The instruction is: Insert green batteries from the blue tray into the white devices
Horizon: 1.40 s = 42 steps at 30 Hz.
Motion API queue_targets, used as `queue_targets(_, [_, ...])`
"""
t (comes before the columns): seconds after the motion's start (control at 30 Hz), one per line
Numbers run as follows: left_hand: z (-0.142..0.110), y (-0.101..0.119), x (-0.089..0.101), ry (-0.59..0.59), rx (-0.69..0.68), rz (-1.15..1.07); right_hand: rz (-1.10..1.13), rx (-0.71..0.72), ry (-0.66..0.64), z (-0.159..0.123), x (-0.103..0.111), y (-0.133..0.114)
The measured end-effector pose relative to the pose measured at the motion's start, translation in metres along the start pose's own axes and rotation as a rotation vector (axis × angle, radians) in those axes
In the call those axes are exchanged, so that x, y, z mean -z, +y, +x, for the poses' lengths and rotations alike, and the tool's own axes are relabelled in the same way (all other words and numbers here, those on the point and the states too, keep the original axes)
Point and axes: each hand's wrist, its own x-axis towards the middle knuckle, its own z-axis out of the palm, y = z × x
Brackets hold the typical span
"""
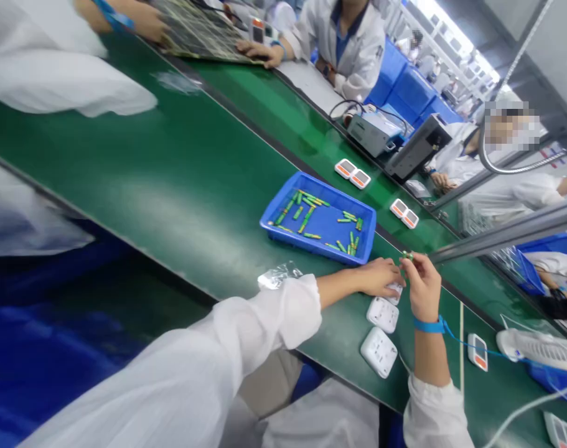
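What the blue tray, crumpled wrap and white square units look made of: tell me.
Blue tray: probably moulded plastic, semi-gloss; even colour, rounded rim.
Crumpled wrap: likely thin clear plastic film, glossy; bright highlights and creases, though foil isn't ruled out.
White square units: apparently hard plastic, smooth satin; soft shading, rounded corners.

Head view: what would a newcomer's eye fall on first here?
Probably the blue plastic rectangular tray in mid-picture, with small green-and-yellow cylinders scattered inside. Next, the right hand to its lower right, wearing a bright blue wrist strap and pinching a small green piece. Then the white rounded-square devices in a row by the left hand.
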Motion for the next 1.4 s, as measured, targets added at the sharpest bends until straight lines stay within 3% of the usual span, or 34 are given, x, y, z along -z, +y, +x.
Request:
queue_targets(0.1, [-0.002,-0.001,-0.002,0.019,0.026,0.038,0.099,-0.227,0.242,-0.043,0.022,0.048])
queue_targets(0.2, [-0.003,-0.004,-0.005,0.050,0.057,0.025,0.104,-0.311,0.245,-0.067,0.016,0.069])
queue_targets(0.37, [-0.003,-0.008,-0.006,0.032,0.036,0.016,-0.137,-0.246,0.186,-0.072,-0.005,0.062])
queue_targets(0.53, [-0.004,-0.005,-0.003,-0.007,0.031,0.042,-0.260,-0.214,0.186,-0.071,-0.014,0.059])
queue_targets(0.73, [-0.005,-0.007,-0.001,-0.015,0.024,0.036,-0.162,-0.192,0.206,-0.073,-0.005,0.062])
queue_targets(0.9, [-0.006,-0.009,0.000,-0.030,0.021,0.021,0.000,-0.110,0.082,-0.084,0.009,0.061])
queue_targets(1.17, [-0.006,-0.010,-0.001,-0.006,0.021,-0.011,-0.208,-0.016,-0.012,-0.086,0.006,0.064])
queue_targets(1.4, [-0.005,-0.010,-0.002,0.015,0.018,-0.018,-0.179,-0.021,-0.023,-0.084,0.010,0.063])
